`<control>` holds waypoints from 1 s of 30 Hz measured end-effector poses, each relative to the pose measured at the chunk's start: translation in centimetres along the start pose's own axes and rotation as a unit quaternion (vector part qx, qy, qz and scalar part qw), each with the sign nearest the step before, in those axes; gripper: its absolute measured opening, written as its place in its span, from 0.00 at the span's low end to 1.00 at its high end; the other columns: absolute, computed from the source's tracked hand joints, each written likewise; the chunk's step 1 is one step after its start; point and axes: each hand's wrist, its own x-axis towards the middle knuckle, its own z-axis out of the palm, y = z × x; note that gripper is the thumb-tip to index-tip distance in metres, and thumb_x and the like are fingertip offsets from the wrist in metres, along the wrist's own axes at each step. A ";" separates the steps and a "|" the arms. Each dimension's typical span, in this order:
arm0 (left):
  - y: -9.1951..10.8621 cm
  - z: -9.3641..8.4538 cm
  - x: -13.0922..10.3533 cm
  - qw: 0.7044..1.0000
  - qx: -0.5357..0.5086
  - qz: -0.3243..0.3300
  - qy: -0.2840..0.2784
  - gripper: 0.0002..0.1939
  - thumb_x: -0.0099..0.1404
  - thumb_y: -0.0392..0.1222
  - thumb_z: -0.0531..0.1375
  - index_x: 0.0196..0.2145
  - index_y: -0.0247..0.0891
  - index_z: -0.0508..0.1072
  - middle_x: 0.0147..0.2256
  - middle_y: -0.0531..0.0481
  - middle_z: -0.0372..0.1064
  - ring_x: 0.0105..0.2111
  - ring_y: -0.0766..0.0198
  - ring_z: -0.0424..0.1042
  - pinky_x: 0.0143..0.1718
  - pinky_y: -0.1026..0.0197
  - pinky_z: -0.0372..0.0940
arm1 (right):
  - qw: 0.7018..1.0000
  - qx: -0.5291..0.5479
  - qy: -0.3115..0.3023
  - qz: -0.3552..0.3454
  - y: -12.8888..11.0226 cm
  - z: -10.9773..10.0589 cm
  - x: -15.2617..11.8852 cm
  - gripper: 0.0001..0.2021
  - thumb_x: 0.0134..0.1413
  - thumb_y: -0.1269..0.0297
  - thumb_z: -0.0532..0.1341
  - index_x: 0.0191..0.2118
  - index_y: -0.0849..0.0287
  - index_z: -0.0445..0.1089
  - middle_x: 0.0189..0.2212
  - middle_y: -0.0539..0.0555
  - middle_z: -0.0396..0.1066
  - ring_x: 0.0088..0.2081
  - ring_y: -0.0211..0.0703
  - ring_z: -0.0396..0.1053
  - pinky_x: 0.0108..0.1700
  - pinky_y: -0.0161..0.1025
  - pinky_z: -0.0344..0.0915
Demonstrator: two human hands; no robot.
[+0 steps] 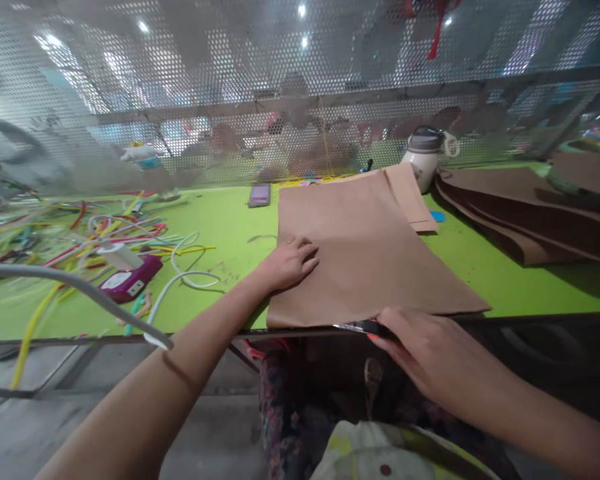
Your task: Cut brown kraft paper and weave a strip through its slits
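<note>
A large brown paper sheet [350, 247], apparently folded over, lies on the green tabletop with its near side at the table's front edge. Flat on the left part of the sheet rests my left hand [293, 262], fingers stretched out and slightly apart. My right hand [413, 330] is closed around the black handle of what looks like a utility knife [353, 327]. Its thin silver blade points left along the sheet's near edge. Something orange-red shows under the handle, and the palm side of this hand is hidden.
Colourful pipe cleaners [75, 247], a purple power adapter [133, 280] and white cables clutter the left side. A phone [259, 195] lies at the back. Smaller brown pieces [413, 197], a white bottle [421, 163] and folded brown sheets [525, 213] occupy the right. Perforated metal panel [290, 87] stands behind.
</note>
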 end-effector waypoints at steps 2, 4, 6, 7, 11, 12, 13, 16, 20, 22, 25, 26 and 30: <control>0.0 0.0 0.0 1.000 0.002 0.003 0.000 0.23 0.71 0.49 0.45 0.54 0.34 0.67 0.51 0.41 0.64 0.48 0.56 0.66 0.54 0.54 0.60 | 1.000 0.008 0.008 -0.006 0.2 0.3 -0.4 0.10 0.68 0.58 0.46 0.35 0.54 0.57 0.28 0.50 0.66 0.28 0.46 0.67 0.28 0.40 0.48; 0.0 0.0 0.1 1.000 0.002 0.003 0.005 0.22 0.71 0.49 0.46 0.54 0.35 0.67 0.50 0.41 0.64 0.48 0.57 0.67 0.54 0.55 0.60 | 1.000 0.017 0.014 -0.009 0.3 0.6 -0.9 0.10 0.68 0.58 0.46 0.36 0.54 0.58 0.28 0.50 0.66 0.28 0.46 0.67 0.28 0.40 0.49; 0.0 0.1 0.1 1.000 0.000 0.004 0.010 0.22 0.71 0.49 0.46 0.53 0.36 0.68 0.50 0.42 0.64 0.48 0.57 0.67 0.53 0.55 0.60 | 1.000 0.015 0.018 -0.007 0.3 0.9 -1.2 0.11 0.68 0.58 0.45 0.36 0.54 0.58 0.28 0.50 0.65 0.28 0.45 0.67 0.28 0.40 0.49; 0.0 0.1 0.0 1.000 0.000 0.004 0.010 0.22 0.71 0.49 0.46 0.53 0.36 0.68 0.50 0.42 0.64 0.47 0.57 0.67 0.53 0.56 0.61 | 1.000 0.011 0.021 -0.005 0.3 1.0 -1.2 0.10 0.68 0.58 0.46 0.36 0.54 0.58 0.28 0.50 0.65 0.28 0.45 0.67 0.28 0.40 0.49; 0.0 0.1 0.0 1.000 0.002 0.005 0.007 0.22 0.71 0.48 0.46 0.53 0.34 0.68 0.50 0.41 0.64 0.47 0.57 0.66 0.53 0.55 0.60 | 1.000 -0.008 0.011 -0.001 -0.4 1.0 -0.4 0.08 0.67 0.59 0.47 0.37 0.54 0.58 0.28 0.50 0.65 0.28 0.46 0.67 0.28 0.40 0.47; 0.0 0.1 0.0 1.000 0.003 0.004 0.006 0.22 0.71 0.48 0.46 0.53 0.33 0.68 0.50 0.41 0.64 0.47 0.57 0.67 0.53 0.55 0.61 | 1.000 -0.010 0.006 -0.001 -0.6 1.0 0.0 0.08 0.67 0.59 0.47 0.37 0.54 0.57 0.28 0.50 0.65 0.28 0.46 0.67 0.28 0.40 0.47; 0.0 0.2 0.0 1.000 0.004 0.004 0.006 0.22 0.71 0.48 0.46 0.54 0.33 0.67 0.50 0.41 0.64 0.47 0.57 0.67 0.53 0.55 0.61 | 1.000 -0.010 0.000 -0.001 -0.9 0.9 0.4 0.07 0.67 0.60 0.48 0.37 0.54 0.57 0.27 0.50 0.65 0.28 0.46 0.66 0.28 0.40 0.47; 0.0 0.2 0.0 1.000 0.004 0.004 0.005 0.22 0.71 0.48 0.46 0.54 0.34 0.67 0.50 0.41 0.64 0.47 0.57 0.67 0.53 0.55 0.61 | 1.000 -0.004 -0.013 -0.006 -1.6 0.7 1.4 0.07 0.67 0.62 0.48 0.35 0.54 0.55 0.26 0.49 0.65 0.28 0.46 0.66 0.28 0.40 0.46; 0.0 0.2 0.0 1.000 -0.001 0.000 0.003 0.22 0.71 0.49 0.46 0.53 0.34 0.68 0.50 0.41 0.64 0.47 0.57 0.67 0.52 0.56 0.62 | 1.000 0.007 -0.010 -0.013 -1.8 0.6 1.3 0.08 0.67 0.62 0.48 0.34 0.54 0.55 0.26 0.49 0.65 0.27 0.45 0.66 0.28 0.39 0.46; 0.0 0.2 0.0 1.000 -0.001 -0.001 0.003 0.22 0.71 0.48 0.47 0.53 0.34 0.68 0.50 0.41 0.64 0.47 0.57 0.67 0.53 0.56 0.61 | 1.000 0.011 -0.004 -0.013 -1.5 0.8 0.7 0.08 0.67 0.61 0.48 0.35 0.53 0.55 0.27 0.49 0.65 0.27 0.45 0.66 0.28 0.39 0.46; 0.1 0.1 -0.1 1.000 0.001 -0.001 0.006 0.21 0.71 0.48 0.47 0.53 0.35 0.68 0.50 0.41 0.64 0.47 0.58 0.67 0.52 0.56 0.61 | 1.000 0.014 0.001 -0.012 -1.2 1.1 0.0 0.08 0.67 0.60 0.48 0.36 0.53 0.56 0.27 0.49 0.66 0.27 0.45 0.66 0.28 0.39 0.46; 0.1 0.2 -0.1 1.000 0.002 -0.001 0.007 0.21 0.71 0.48 0.46 0.53 0.35 0.68 0.50 0.42 0.64 0.47 0.58 0.67 0.52 0.56 0.61 | 1.000 0.015 0.000 -0.014 -1.1 1.1 -0.1 0.07 0.67 0.59 0.47 0.36 0.53 0.56 0.27 0.49 0.66 0.27 0.45 0.66 0.28 0.39 0.46; 0.2 0.2 -0.1 1.000 0.008 0.008 0.008 0.21 0.71 0.48 0.46 0.52 0.34 0.68 0.49 0.41 0.64 0.47 0.57 0.67 0.52 0.56 0.61 | 1.000 0.008 -0.006 -0.015 -1.5 0.9 0.8 0.08 0.67 0.60 0.48 0.35 0.53 0.55 0.26 0.49 0.65 0.27 0.45 0.65 0.28 0.39 0.46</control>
